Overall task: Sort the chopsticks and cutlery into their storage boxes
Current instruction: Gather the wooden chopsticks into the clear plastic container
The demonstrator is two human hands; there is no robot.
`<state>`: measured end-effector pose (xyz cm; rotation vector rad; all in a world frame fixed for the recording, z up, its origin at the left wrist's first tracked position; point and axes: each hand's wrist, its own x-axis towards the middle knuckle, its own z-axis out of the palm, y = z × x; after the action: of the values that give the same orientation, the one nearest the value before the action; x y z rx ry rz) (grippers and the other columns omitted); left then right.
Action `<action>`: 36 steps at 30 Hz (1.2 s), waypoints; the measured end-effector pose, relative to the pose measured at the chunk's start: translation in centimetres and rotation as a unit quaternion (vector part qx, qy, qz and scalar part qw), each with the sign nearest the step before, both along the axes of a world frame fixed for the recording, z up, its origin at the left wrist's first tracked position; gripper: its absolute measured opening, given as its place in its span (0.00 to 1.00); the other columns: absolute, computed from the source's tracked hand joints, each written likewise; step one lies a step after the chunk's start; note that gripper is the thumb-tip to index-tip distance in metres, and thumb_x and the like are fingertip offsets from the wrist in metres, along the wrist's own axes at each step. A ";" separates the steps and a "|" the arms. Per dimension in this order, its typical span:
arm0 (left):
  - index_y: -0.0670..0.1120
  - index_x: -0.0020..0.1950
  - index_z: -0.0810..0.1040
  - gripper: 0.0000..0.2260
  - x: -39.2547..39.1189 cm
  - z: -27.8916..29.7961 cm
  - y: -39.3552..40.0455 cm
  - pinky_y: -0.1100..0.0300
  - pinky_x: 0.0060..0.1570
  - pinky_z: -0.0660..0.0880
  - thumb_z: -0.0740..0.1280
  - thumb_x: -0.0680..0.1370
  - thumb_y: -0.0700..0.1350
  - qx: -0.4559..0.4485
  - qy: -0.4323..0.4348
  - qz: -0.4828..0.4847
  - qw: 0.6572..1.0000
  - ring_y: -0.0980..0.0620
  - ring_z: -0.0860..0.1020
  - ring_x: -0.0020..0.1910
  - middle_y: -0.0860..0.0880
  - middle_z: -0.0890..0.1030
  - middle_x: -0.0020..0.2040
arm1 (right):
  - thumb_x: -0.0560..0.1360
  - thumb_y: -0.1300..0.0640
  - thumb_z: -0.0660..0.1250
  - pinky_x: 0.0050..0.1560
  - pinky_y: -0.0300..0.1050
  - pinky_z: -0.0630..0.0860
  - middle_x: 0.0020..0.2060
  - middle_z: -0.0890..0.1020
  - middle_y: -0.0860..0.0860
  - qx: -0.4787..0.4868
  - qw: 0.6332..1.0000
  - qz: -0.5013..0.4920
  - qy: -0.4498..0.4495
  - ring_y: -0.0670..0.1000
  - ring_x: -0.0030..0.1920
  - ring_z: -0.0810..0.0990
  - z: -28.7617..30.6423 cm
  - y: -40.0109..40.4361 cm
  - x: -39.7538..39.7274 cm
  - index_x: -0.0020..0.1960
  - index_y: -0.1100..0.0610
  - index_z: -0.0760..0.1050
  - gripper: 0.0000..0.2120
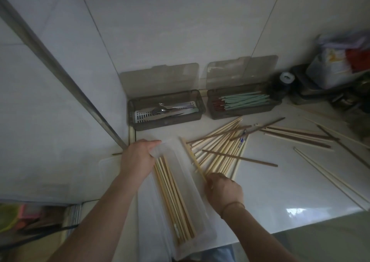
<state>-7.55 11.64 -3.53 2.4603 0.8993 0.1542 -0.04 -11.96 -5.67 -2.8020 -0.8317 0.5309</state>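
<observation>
A clear plastic box (202, 217) lies lengthwise in front of me with several pale wooden chopsticks (174, 199) in it. My left hand (138, 157) grips the box's far left corner. My right hand (224, 189) is closed on the near ends of pale chopsticks (193, 157) just right of the box. A fanned pile of pale and dark brown chopsticks (222, 147) spreads on the white counter beyond that hand. At the wall stand two open grey boxes: the left one (166, 124) holds metal cutlery (162, 110), the right one (240, 114) holds green chopsticks (246, 102).
More loose chopsticks (298, 136) lie scattered to the right, with a long pale pair (330, 178) near the counter's right edge. Dark jars and bags (336, 75) crowd the back right corner. A metal rail (60, 71) slants down on the left. The counter's front edge runs near my arms.
</observation>
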 end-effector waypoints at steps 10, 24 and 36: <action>0.56 0.64 0.79 0.24 0.0 0.2 0.2 0.54 0.47 0.78 0.63 0.75 0.33 -0.007 -0.002 -0.007 1.000 0.48 0.79 0.49 0.50 0.81 0.53 | 0.76 0.46 0.65 0.33 0.32 0.70 0.32 0.78 0.39 0.034 0.987 -0.105 0.118 0.40 0.33 0.76 5.2 -6.1 -0.5 0.43 0.39 0.78 0.05; 0.55 0.62 0.80 0.17 1.1 0.6 0.1 0.56 0.50 0.76 0.65 0.77 0.40 -0.009 -0.001 -0.023 1.000 0.46 0.80 0.51 0.49 0.82 0.55 | 0.77 0.65 0.62 0.33 0.41 0.78 0.40 0.79 0.46 0.447 0.871 -0.152 0.139 0.46 0.34 0.78 9.2 4.2 -0.8 0.44 0.47 0.75 0.14; 0.50 0.76 0.64 0.28 1.6 2.1 0.1 0.52 0.52 0.77 0.63 0.77 0.37 -0.063 0.002 -0.003 0.998 0.44 0.80 0.52 0.48 0.84 0.52 | 0.76 0.70 0.57 0.54 0.54 0.76 0.62 0.67 0.58 -0.030 0.986 0.087 0.136 0.61 0.56 0.77 4.5 9.1 -3.4 0.68 0.61 0.63 0.22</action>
<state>-5.94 11.74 -1.41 2.3479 0.8753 0.0882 -3.47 -2.90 -1.20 -2.6379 -1.0169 0.9560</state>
